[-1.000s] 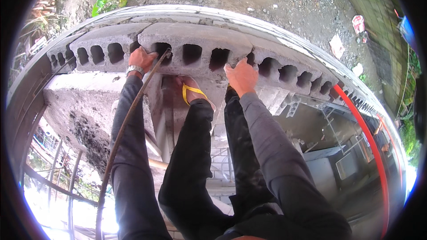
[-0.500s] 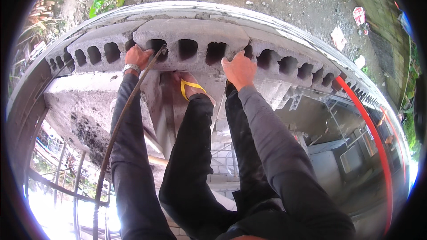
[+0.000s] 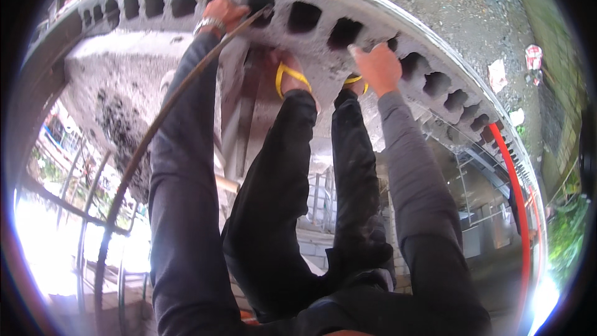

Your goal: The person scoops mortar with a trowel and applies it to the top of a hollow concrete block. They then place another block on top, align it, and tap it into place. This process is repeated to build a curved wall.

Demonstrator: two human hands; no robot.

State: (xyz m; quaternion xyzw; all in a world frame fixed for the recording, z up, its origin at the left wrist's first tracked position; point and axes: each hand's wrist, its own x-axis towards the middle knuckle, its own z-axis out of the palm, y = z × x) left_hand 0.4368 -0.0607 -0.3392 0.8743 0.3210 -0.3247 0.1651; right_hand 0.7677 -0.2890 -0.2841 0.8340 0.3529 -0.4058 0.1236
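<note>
A grey hollow concrete block [image 3: 281, 20] lies along the top of a curved-looking block wall, its row of square holes facing me. My left hand [image 3: 225, 14], with a metal watch on the wrist, grips the block's left end with curled fingers. My right hand [image 3: 378, 65] is closed at its right end, the thumb lying against the near face; its fingertips are partly hidden. A rusty steel bar [image 3: 152, 126] slants up across my left forearm, its tip in front of a hole beside my left hand.
My feet in yellow-strapped sandals [image 3: 292, 78] stand below the wall. A rough concrete ledge [image 3: 140, 65] is at left, above steel bars [image 3: 87, 211]. A red hose or pipe [image 3: 518, 193] hangs at right. Beyond the wall, litter [image 3: 497, 74] lies on bare ground.
The view has shifted, so the wall and both hands appear higher and further right. My right foot has come into sight. Both hands stay at the block's ends.
</note>
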